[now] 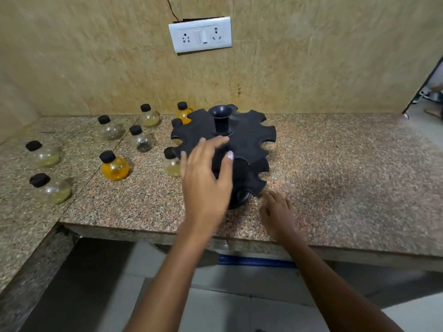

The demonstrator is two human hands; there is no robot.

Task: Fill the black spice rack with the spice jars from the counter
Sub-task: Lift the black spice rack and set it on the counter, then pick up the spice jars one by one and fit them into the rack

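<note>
The black plastic two-tier spice rack (249, 140), with scalloped notches round each tier and a flared central post, stands on the speckled granite counter (335, 176) near the wall, roughly at the middle of the view. Its visible notches hold no jars.

The left hand (206, 178) is over the near left part of the rack, fingers spread and nearly straight, fingertips on or just above the top tier; contact cannot be confirmed. It grasps nothing. The right hand (279, 212) lies on the counter just beside the rack's base, fingers extended and relaxed, grasping nothing.

Round clear spice jars with black caps stand on the counter left of the rack. One jar with pale yellow contents (171, 162) sits just beside the rack's left edge. A jar with orange contents (114, 166) stands further left. A jar with dark contents (141, 139) stands behind it. Further jars are spread toward the left corner.

A white switch-and-socket plate (200, 34) is mounted on the beige tiled wall (96, 56) above.
</note>
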